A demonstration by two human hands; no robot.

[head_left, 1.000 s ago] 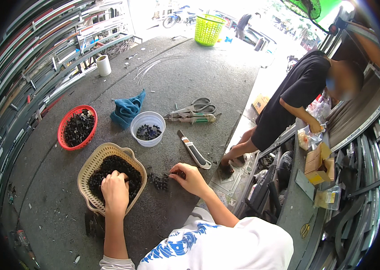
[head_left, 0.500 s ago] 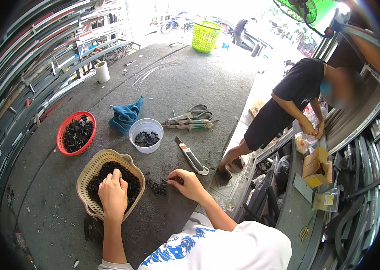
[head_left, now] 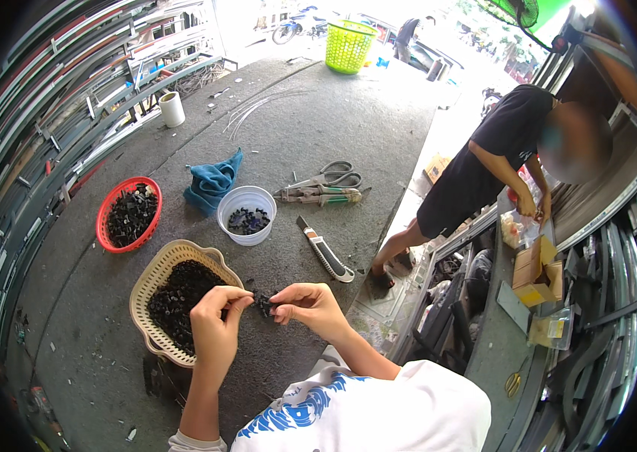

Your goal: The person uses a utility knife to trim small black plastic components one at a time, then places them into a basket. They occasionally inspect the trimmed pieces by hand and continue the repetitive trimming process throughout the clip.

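My left hand (head_left: 218, 324) is closed in a pinch over the right rim of the beige basket (head_left: 140, 290), which holds many small black parts (head_left: 183, 305). Close to it, my right hand (head_left: 315, 310) is also pinched, its fingertips facing the left ones. Between the two hands lies a little heap of black parts (head_left: 263, 303) on the grey table (head_left: 288, 256). Whatever each hand grips is too small to make out. Beyond the basket stands a white tub (head_left: 248, 237) with a few dark parts inside. A red basket (head_left: 101, 226) of black pieces is at the left.
A utility knife (head_left: 326, 250), pliers (head_left: 318, 195) and scissors (head_left: 341, 175) lie beyond my right hand. A teal cloth (head_left: 213, 183), white roll (head_left: 171, 110) and green basket (head_left: 349, 49) stand farther off. Another person (head_left: 484, 166) works at a bench on the right.
My left hand has come out of the beige basket and moved right, close to my right hand. The right hand has stayed near the small heap. The view has shifted slightly.
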